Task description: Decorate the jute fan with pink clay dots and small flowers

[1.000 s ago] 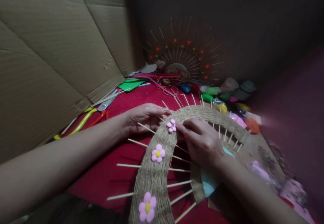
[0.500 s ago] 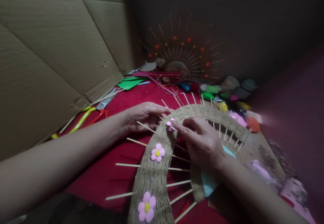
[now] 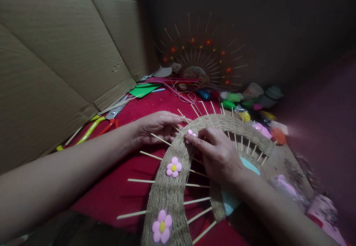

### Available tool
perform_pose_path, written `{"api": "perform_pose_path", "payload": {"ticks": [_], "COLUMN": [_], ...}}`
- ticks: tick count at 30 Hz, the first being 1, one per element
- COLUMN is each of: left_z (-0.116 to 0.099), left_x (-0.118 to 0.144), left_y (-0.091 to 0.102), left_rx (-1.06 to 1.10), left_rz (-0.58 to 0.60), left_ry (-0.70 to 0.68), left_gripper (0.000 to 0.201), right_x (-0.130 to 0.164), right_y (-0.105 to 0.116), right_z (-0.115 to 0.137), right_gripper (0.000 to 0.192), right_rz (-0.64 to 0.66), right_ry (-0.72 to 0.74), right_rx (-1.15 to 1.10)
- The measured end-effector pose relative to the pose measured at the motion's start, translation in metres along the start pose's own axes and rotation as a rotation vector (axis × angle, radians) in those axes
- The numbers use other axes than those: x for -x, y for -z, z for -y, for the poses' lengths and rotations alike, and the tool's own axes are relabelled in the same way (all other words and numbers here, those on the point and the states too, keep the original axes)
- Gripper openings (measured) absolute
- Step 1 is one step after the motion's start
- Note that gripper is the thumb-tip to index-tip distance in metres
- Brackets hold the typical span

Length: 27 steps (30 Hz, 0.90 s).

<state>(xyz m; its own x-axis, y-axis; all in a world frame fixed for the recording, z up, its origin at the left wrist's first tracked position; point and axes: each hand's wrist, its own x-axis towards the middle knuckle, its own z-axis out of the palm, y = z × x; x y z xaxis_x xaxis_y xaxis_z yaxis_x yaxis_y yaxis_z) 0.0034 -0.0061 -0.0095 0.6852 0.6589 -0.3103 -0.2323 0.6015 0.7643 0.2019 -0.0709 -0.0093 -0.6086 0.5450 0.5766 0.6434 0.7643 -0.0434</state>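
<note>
Jute-wrapped arch with wooden skewers (image 3: 169, 186) through it lies flat on the red cloth surface (image 3: 122, 186), curving from the near edge up and over to the right. Skewer ends stick out on both the outer and inner sides of the band.

Small pink clay flower (image 3: 190, 133) sits on the top-left bend of the arch. Right hand (image 3: 217, 155) lies over the inner side of the band, fingers stretched out and pressing down on this flower, partly covering it; no closed grip on anything. Left hand (image 3: 158, 127) rests at the outer edge of the band just left of the flower, fingers loosely curled with tips against the jute and skewers; whether it pinches a skewer cannot be told.

Two finished pink flowers with yellow centres are stuck on the same band nearer the camera: one mid-band (image 3: 173, 167), one close to the near edge (image 3: 162, 226). A light blue piece (image 3: 250, 164) shows beneath the right wrist, inside the arch.

Left: open brown cardboard box walls (image 3: 55, 64) stand along the cloth; nothing is seen inside them. At their foot lie scissors with yellow-green and red handles (image 3: 94, 127) and a green paper sheet (image 3: 143, 90).

Far: a second skewer fan with red flowers (image 3: 200, 59) leans upright in the dark. To its right, a heap of coloured clay packets (image 3: 239, 103), loose, in no visible container.
</note>
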Motion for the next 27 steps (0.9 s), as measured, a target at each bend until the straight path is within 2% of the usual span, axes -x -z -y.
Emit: {"api": "perform_pose_path", "payload": {"ticks": [8,12,21,27], "left_z": [0.001,0.002,0.003,0.002], "left_x": [0.000,-0.001,-0.002,-0.001], "left_y": [0.000,0.001,0.003,0.003], "left_rx": [-0.004,0.000,0.011,-0.007], "left_rz": [-0.030,-0.027,-0.024,-0.032], "left_ry": [0.004,0.016,0.014,0.010], "left_gripper": [0.025,0.024,0.027,0.025], "right_x": [0.001,0.002,0.003,0.004], "right_y": [0.010,0.010,0.004,0.009], "right_z": [0.002,0.003,0.003,0.001], "right_gripper": [0.031,0.025,0.025,0.028], "right_rz": [-0.063,-0.025,0.043,-0.091], "right_ry": [0.080,0.138,0.131,0.096], "right_rx": [-0.052,0.003,0.090,0.004]}}
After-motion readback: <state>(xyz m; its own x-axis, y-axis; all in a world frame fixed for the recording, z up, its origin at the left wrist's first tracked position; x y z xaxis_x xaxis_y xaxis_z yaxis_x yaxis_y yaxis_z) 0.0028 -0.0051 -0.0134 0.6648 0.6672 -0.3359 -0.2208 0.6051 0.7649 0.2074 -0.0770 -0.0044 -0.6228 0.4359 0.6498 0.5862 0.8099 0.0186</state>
